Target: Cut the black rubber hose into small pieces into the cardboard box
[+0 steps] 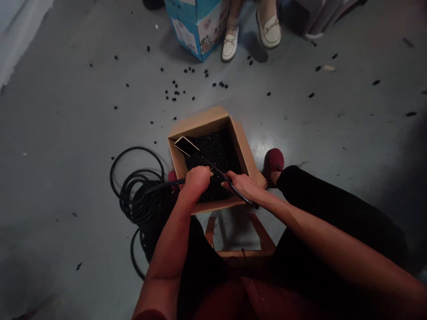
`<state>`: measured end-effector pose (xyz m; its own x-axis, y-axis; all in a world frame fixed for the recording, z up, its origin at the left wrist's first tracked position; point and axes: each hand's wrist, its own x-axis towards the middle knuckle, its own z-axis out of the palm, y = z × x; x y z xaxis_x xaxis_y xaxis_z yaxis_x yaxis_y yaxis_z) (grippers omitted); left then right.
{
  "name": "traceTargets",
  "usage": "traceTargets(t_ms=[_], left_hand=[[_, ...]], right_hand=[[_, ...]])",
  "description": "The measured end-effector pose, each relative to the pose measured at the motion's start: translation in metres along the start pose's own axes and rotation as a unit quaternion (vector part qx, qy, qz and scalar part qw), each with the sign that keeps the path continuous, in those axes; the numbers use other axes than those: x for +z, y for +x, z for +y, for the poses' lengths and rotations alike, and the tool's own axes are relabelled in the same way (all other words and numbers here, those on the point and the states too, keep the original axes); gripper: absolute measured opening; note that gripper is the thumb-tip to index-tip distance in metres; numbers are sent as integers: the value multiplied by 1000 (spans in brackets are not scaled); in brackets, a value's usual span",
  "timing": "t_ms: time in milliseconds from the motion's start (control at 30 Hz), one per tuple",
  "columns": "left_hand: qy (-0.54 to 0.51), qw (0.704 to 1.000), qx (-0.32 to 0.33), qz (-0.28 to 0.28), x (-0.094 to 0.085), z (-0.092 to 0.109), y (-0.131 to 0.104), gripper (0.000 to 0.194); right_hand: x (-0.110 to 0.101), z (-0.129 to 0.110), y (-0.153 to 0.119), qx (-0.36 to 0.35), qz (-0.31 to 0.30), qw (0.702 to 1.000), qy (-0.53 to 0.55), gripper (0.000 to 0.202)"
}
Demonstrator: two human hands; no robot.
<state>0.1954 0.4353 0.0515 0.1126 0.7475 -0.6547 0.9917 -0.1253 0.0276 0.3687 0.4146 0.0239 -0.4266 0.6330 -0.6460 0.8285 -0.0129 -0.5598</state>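
Note:
Over an open cardboard box (pixel 247 149), my left hand (pixel 196 181) is closed around a black rubber hose (pixel 175 182), which runs off to a loose coil on the left. My right hand (pixel 243 184) grips dark scissors (pixel 240 194); their blades point forward and left, close to my left fingertips. Whether the blades touch the hose end is too dim to tell. Small black pieces (pixel 216 146) fill the bottom of the box. A light-edged dark rectangular object (pixel 187 146), like a phone, leans at the box's far left corner.
The hose coil (pixel 133 195) lies on the floor left of my leg. Black bits are scattered over the grey floor (pixel 83 133). Ahead stand a blue carton (pixel 190 26) and another person's white shoes (pixel 230 44). A wooden stool frame (pixel 263 233) shows between my legs.

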Motion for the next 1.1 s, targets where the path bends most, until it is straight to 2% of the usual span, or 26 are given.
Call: traceTargets(t_ms=[167,267,367,467,600,700,833,1000,1100], left_hand=[[7,996,-15,-84,1,-6,5,33],[3,995,-17,-95,1,-9,8,35],[-6,995,-9,-99,0,-10,8,38],[-33,996,25,-82,-3,-9,5,38],[-112,986,109,-60,-5,-5,0,35],[-177,972,137,-68,-4,-2,-3,33],[-206,962,173,-38,-2,2,-11,25],[-158,976,150,-22,7,11,-18,27],[-125,982,132,53,4,11,-26,28]], right_hand=[[17,5,5,3,-33,999,5,28],[23,8,7,1,-28,1000,5,28],[23,12,9,4,-14,999,53,26],[20,15,13,-6,19,984,179,25],[11,16,19,-54,100,929,351,41],[3,14,20,-95,88,900,415,44],[-1,10,17,-99,78,915,383,37],[0,3,16,-92,95,929,346,35],[-6,-4,17,-89,117,929,339,37]])
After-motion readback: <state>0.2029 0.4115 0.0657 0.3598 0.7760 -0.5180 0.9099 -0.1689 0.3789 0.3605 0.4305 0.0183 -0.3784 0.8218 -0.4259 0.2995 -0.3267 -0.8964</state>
